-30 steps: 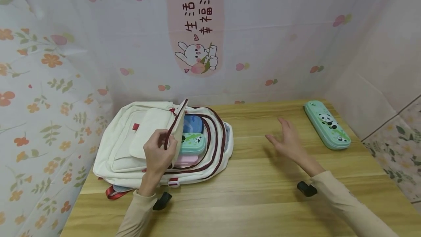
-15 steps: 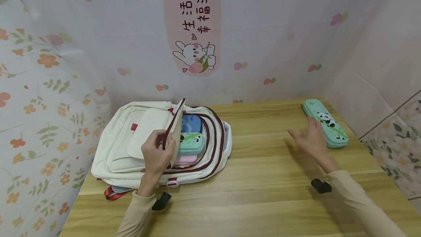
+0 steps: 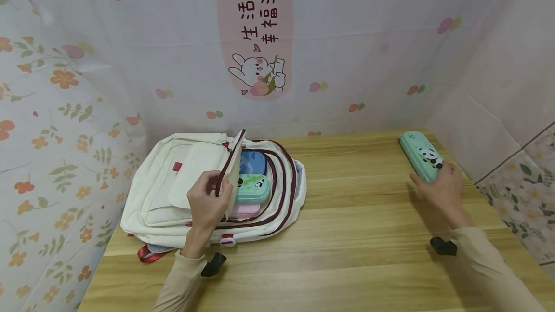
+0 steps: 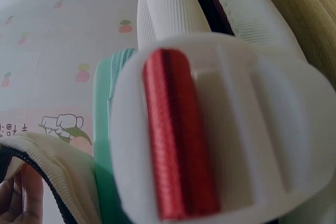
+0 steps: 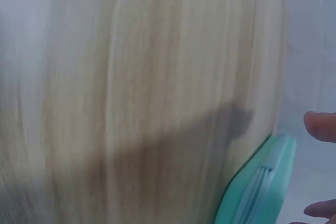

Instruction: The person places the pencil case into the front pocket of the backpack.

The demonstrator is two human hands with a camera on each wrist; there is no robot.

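On the left of the table lies a white backpack [image 3: 173, 182] with dark red zips, its front compartment unzipped. My left hand [image 3: 208, 203] pinches the edge of the backpack flap [image 3: 234, 165] and holds it up. Inside the compartment sit a blue case [image 3: 255, 163], a green panda case [image 3: 253, 188] and a pink item [image 3: 244, 211]. At the right, my right hand [image 3: 444, 191] is over the near half of a mint green panda pencil case [image 3: 419, 150], thumb on its left side. In the right wrist view the thumb [image 5: 321, 127] looks apart from the case.
The wooden table [image 3: 347, 235] spans between the backpack and the pencil case. A printed cloth [image 3: 355, 61] hangs behind it. In the left wrist view, a white buckle [image 4: 236, 129] with red webbing fills much of the picture.
My right hand has moved rightward across the table to the mint pencil case and now covers its near part. My left hand keeps holding the flap in the same place.
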